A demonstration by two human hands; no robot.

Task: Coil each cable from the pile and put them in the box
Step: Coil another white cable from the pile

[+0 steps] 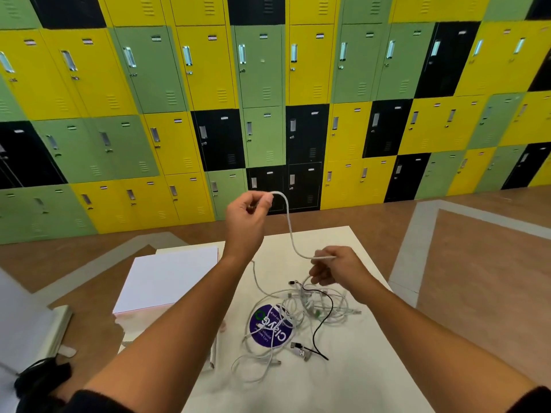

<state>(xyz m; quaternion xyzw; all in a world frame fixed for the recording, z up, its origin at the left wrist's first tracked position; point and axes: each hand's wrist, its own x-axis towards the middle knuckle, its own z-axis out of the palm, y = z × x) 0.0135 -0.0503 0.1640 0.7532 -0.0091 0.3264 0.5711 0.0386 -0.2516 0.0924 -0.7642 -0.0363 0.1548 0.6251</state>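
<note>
Step in hand: drawing one white cable (288, 225) out of pile (301, 311); no loops made yet. My left hand (247, 211) pinches cable end, raised high. My right hand (332, 271) pinches same cable lower, just above pile on bench (357, 368). Span between hands hangs in slack S. Remainder probably snagged in tangle. Next move calls for freeing length, then looping. White box (170, 278) sits left of pile, apart from both hands.
</note>
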